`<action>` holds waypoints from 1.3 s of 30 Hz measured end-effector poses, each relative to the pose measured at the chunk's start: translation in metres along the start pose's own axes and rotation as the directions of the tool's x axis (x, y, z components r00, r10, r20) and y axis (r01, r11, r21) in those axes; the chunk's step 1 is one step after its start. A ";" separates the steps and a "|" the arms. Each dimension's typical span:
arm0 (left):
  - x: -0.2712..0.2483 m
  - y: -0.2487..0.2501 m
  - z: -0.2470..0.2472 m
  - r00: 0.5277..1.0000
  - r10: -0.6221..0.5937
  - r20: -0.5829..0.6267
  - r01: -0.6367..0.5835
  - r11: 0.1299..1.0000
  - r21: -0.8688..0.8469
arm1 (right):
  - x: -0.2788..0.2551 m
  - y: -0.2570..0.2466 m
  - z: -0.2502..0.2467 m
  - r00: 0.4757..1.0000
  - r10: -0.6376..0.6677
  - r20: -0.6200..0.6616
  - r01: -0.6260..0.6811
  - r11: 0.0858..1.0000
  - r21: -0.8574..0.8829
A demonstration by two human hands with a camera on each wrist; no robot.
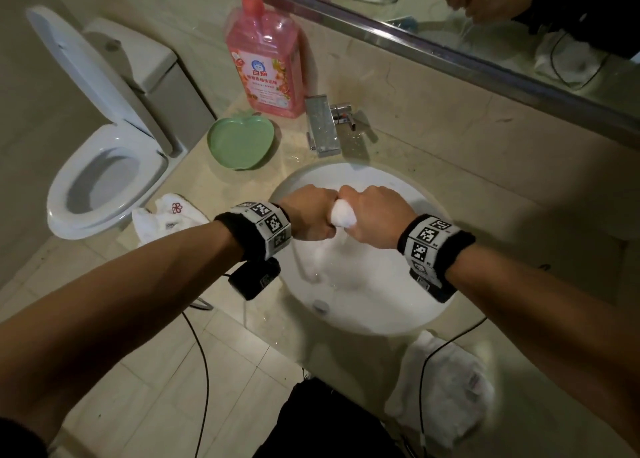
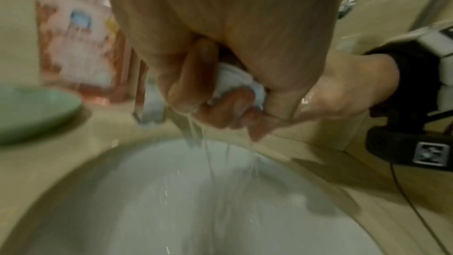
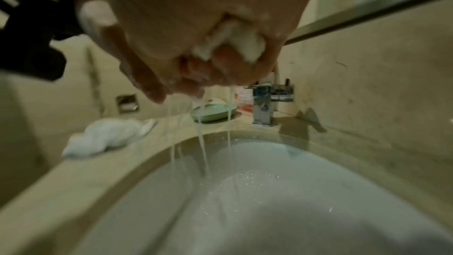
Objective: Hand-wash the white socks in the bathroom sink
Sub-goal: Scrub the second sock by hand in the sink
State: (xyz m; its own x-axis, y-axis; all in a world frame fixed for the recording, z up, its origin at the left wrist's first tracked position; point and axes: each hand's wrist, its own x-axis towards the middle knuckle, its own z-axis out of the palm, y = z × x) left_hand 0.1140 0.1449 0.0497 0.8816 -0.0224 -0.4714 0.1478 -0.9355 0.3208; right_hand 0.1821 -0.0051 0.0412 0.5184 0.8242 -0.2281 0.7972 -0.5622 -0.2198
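Over the round white sink (image 1: pixel 391 315) both my fists squeeze one bunched white sock (image 1: pixel 343 216). My left hand (image 1: pixel 311 215) grips its left part and my right hand (image 1: pixel 375 215) grips its right part, knuckles nearly touching. In the left wrist view the sock (image 2: pixel 235 77) shows between curled fingers (image 2: pixel 228 110). In the right wrist view the sock (image 3: pixel 235 44) bulges from my fist, and thin streams of water (image 3: pixel 203 143) fall into the sink (image 3: pixel 318 172). Another white sock (image 1: pixel 166 218) lies on the counter to the left. A further white sock (image 1: pixel 446 388) lies at the counter's front right.
A pink detergent bottle (image 1: pixel 266 59) stands at the back by the wall, with a green apple-shaped dish (image 1: pixel 240 142) in front of it. The chrome tap (image 1: pixel 325 125) sits behind the sink. A toilet (image 1: pixel 104 177) with raised lid is at the left. Black cables cross the counter's front.
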 end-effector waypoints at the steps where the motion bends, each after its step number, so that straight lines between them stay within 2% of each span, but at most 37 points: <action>1: 0.001 -0.001 -0.007 0.999 0.011 -0.036 -0.011 1.000 0.008 | 0.001 0.003 -0.002 0.999 0.033 -0.008 -0.032 0.994 0.105; 3: -0.001 -0.004 -0.023 0.998 0.019 -0.059 -0.024 0.997 -0.079 | 0.001 0.010 -0.008 0.996 0.085 -0.022 -0.076 0.962 0.262; 6: -0.006 -0.011 -0.048 0.993 0.081 -0.088 -0.101 0.964 -0.246 | 0.001 0.020 -0.020 0.993 0.100 -0.055 -0.076 0.938 0.338; 8: -0.011 -0.016 -0.057 0.981 0.108 -0.162 -0.163 0.910 -0.381 | 0.000 0.023 -0.030 0.995 0.091 -0.028 -0.072 0.911 0.406; 9: -0.014 -0.019 -0.060 0.971 0.102 -0.215 -0.191 0.874 -0.446 | 0.000 0.024 -0.034 0.996 0.091 0.002 -0.080 0.868 0.491; 11: -0.017 -0.023 -0.061 0.950 0.020 -0.312 -0.212 0.774 -0.596 | 0.000 0.023 -0.040 0.993 0.092 0.072 -0.117 0.734 0.669; 13: -0.020 -0.021 -0.062 0.922 -0.152 -0.356 -0.182 0.642 -0.745 | 0.000 0.016 -0.047 0.992 0.091 0.089 -0.127 0.642 0.756; 15: -0.023 -0.015 -0.060 0.899 -0.312 -0.306 -0.110 0.517 -0.849 | 0.002 0.006 -0.053 0.990 0.096 0.101 -0.137 0.539 0.831; 17: -0.028 -0.012 -0.058 0.941 -0.308 -0.139 0.005 0.424 -0.906 | 0.003 -0.004 -0.056 0.988 0.103 0.119 -0.152 0.444 0.883; 19: -0.035 -0.007 -0.052 0.973 -0.230 -0.011 0.070 0.342 -0.937 | 0.001 -0.012 -0.057 0.992 0.104 0.079 -0.120 0.488 0.865; 22: -0.043 -0.006 -0.044 0.978 -0.201 -0.050 -0.005 0.221 -0.975 | -0.005 -0.024 -0.055 0.989 0.135 0.053 -0.117 0.526 0.843; 25: -0.050 -0.009 -0.040 0.982 -0.176 -0.062 -0.026 0.201 -0.979 | -0.007 -0.032 -0.054 0.980 0.192 0.046 -0.142 0.526 0.838; 27: -0.055 -0.015 -0.039 0.992 -0.118 -0.043 -0.016 0.219 -0.976 | -0.012 -0.038 -0.051 0.972 0.230 0.051 -0.170 0.531 0.830; 29: -0.062 -0.019 -0.037 0.997 -0.070 -0.033 -0.012 0.287 -0.958 | -0.020 -0.045 -0.046 0.960 0.267 0.080 -0.210 0.505 0.837; 32: -0.073 -0.017 -0.033 0.998 -0.045 -0.053 -0.028 0.436 -0.900 | -0.032 -0.061 -0.036 0.944 0.323 0.066 -0.228 0.495 0.838; 34: -0.082 -0.014 -0.030 0.998 0.033 -0.049 -0.059 0.480 -0.875 | -0.040 -0.069 -0.031 0.929 0.365 0.059 -0.240 0.473 0.847; 35: -0.088 -0.013 -0.030 0.997 0.076 -0.028 -0.060 0.458 -0.887 | -0.045 -0.073 -0.028 0.920 0.386 0.067 -0.249 0.442 0.862; 38: -0.099 -0.012 -0.028 0.978 0.191 0.087 0.037 0.250 -0.968 | -0.062 -0.080 -0.018 0.880 0.461 0.111 -0.271 0.296 0.916; 39: -0.102 -0.012 -0.025 0.971 0.210 0.110 0.063 0.219 -0.974 | -0.069 -0.081 -0.015 0.867 0.482 0.127 -0.271 0.242 0.932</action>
State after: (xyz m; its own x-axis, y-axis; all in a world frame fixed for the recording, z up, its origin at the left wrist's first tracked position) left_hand 0.0336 0.1675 0.1144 0.8380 -0.2575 -0.4811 0.5245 0.1369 0.8403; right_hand 0.0860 -0.0157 0.0893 0.7947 0.4346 -0.4238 -0.2355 -0.4227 -0.8752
